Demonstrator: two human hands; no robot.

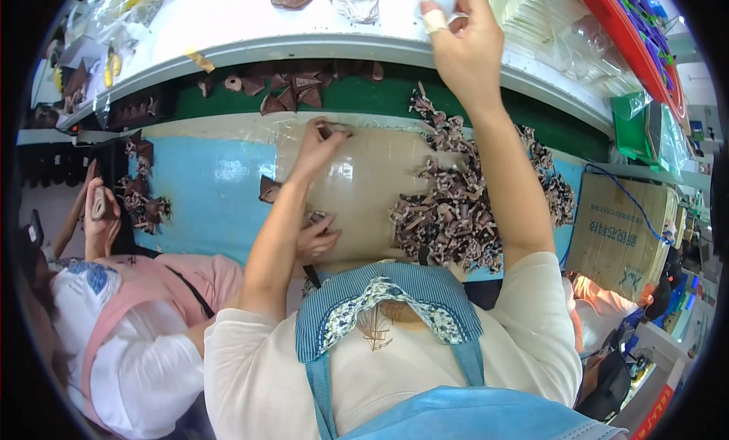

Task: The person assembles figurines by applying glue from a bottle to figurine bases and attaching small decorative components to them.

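My left hand [320,145] is over the far edge of the tan table covering, its fingers pinched on a small brown piece [334,129]. Up at the white shelf, my right hand [471,53] grips a soft-looking white wad [439,0]; light tape is wrapped round one of its digits. Beneath my right forearm spreads a large heap of small brown and black parts [456,205]. A dark brown angular piece [269,189] lies just left of my left forearm.
A co-worker in a pink apron [144,288] sits at left, one hand [315,239] close to my left forearm, the other holding a brown piece [99,203]. Brown pieces [304,89] line the green strip below the white shelf [250,22]. A cardboard box [619,223] stands right.
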